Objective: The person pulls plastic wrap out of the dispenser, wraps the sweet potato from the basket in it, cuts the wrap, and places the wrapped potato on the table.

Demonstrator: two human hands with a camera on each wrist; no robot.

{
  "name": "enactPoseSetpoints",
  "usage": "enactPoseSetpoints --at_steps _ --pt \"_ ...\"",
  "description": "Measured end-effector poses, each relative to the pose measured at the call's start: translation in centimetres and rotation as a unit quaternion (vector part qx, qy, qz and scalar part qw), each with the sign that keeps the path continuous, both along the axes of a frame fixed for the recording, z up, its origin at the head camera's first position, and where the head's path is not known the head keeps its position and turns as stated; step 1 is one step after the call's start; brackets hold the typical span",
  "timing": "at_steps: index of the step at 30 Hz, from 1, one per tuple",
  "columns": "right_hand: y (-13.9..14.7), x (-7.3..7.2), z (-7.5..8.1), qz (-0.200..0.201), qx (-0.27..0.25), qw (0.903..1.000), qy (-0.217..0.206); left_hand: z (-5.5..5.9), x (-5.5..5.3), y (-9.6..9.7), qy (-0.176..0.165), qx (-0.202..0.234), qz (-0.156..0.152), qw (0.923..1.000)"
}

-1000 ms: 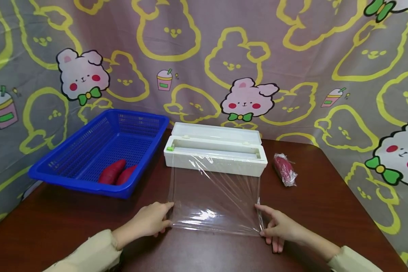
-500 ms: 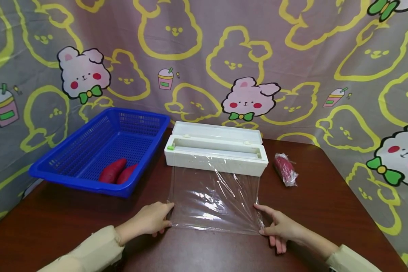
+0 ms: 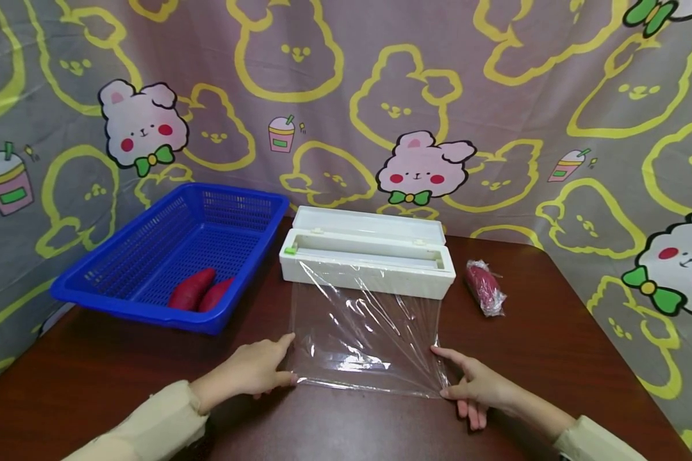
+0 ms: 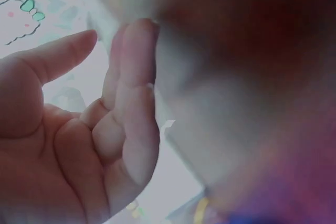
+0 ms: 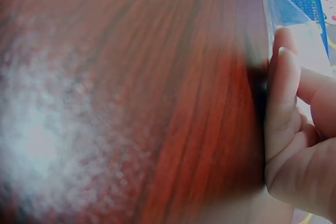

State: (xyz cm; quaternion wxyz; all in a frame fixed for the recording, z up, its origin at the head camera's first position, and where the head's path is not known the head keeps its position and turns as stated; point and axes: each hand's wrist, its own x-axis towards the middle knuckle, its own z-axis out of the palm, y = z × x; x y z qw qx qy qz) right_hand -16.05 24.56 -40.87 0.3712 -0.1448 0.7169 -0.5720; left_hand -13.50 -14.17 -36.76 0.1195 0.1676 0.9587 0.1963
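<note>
A sheet of clear plastic wrap (image 3: 352, 346) stretches toward me from a white wrap dispenser (image 3: 366, 272), whose lid is raised. At the sheet's near left corner is my left hand (image 3: 254, 368), thumb and forefinger spread apart at its edge. The left wrist view has the same hand (image 4: 105, 124) with a gap between thumb and fingers. My right hand (image 3: 484, 384) pinches the near right corner of the film, its forefinger stretched along the side edge. In the right wrist view, this hand (image 5: 296, 114) is low beside the tabletop, with film at the fingertips.
On the left stands a blue plastic basket (image 3: 207, 243) with two red sweet potatoes (image 3: 191, 291) inside. One wrapped sweet potato (image 3: 484, 288) lies right of the dispenser. A patterned curtain (image 3: 334, 115) hangs behind the dark wooden table (image 3: 346, 429).
My left thumb and forefinger have spread apart at the film's corner. The film's folds and shine have shifted a little. My right hand stays nearly still.
</note>
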Motion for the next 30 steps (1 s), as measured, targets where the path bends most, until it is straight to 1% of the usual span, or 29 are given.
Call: enactPoseSetpoints --at_steps 2,4,7,10,12,14,16,19,22,26,28,30 --pt "0.0 0.0 0.0 -0.002 0.004 1.0 -0.001 0.7 -0.1 -0.2 0.017 0.003 0.003 0.9998" --pt "0.0 0.1 0.0 -0.003 0.006 1.0 0.001 1.7 -0.4 -0.5 0.043 0.007 0.007 0.999" --pt "0.0 0.1 0.0 -0.006 0.007 1.0 0.001 3.2 -0.8 -1.1 0.094 0.023 0.013 0.9952" --pt "0.1 0.0 -0.2 -0.01 0.008 0.9999 0.0 4.5 -1.3 -2.2 0.15 0.053 0.02 0.9871" --pt "0.0 0.0 -0.2 -0.012 0.011 0.9999 0.002 5.0 -1.6 -2.8 0.182 0.075 0.028 0.98" --pt "0.0 0.0 -0.1 -0.015 0.014 0.9998 0.004 5.5 -1.8 -3.4 0.208 0.099 0.03 0.9727" --pt "0.0 0.0 0.0 -0.016 0.015 0.9998 0.005 6.0 -2.1 -3.8 0.222 0.117 0.03 0.9676" --pt "0.0 0.0 0.0 -0.017 0.016 0.9997 0.004 6.7 -2.4 -4.4 0.229 0.136 0.037 0.9633" --pt "0.0 0.0 -0.1 -0.018 0.016 0.9997 0.002 7.2 -2.7 -5.2 0.221 0.148 0.048 0.9627" --pt "0.0 0.1 -0.1 -0.018 0.015 0.9997 0.001 7.3 -3.2 -6.2 0.207 0.166 0.053 0.9627" --pt "0.0 0.1 -0.1 -0.018 0.015 0.9997 0.004 7.2 -3.5 -6.9 0.204 0.175 0.054 0.9616" --pt "0.0 0.2 0.0 -0.019 0.015 0.9997 0.006 7.0 -3.9 -7.5 0.208 0.18 0.063 0.9595"
